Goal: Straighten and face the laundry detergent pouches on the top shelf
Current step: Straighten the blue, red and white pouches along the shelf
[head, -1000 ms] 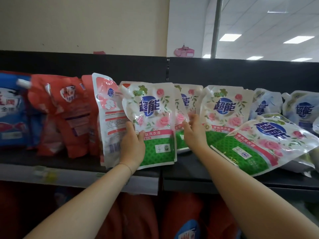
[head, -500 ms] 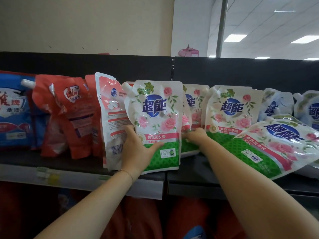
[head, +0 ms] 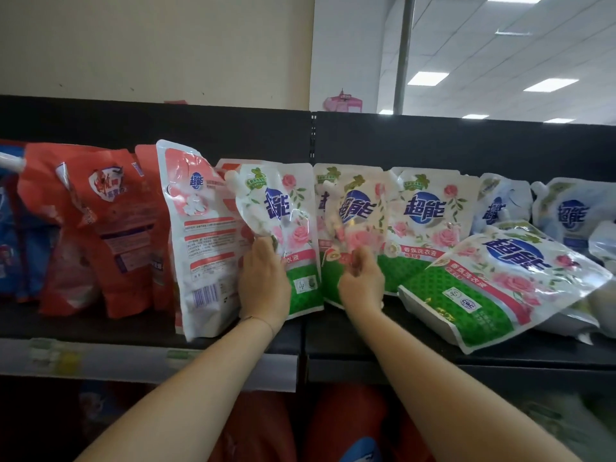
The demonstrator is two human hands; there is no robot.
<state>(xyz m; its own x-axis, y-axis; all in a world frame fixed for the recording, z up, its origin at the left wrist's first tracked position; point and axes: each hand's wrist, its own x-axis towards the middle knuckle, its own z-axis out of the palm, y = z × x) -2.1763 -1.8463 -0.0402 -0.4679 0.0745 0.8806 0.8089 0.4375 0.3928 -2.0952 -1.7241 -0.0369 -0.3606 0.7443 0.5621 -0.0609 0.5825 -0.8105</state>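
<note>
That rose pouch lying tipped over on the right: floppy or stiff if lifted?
Probably floppy: the tipped pouch sags, its film wrinkled. Likely heavy for its size, since it bulges full. The glossy film may be slippery.

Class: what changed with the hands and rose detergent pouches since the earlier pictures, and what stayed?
The right hand left the front rose pouch and now grips the second rose pouch, pulled forward. The left hand keeps its hold on the front rose pouch. The toppled rose pouch and back-facing pink pouch stayed put.
</note>
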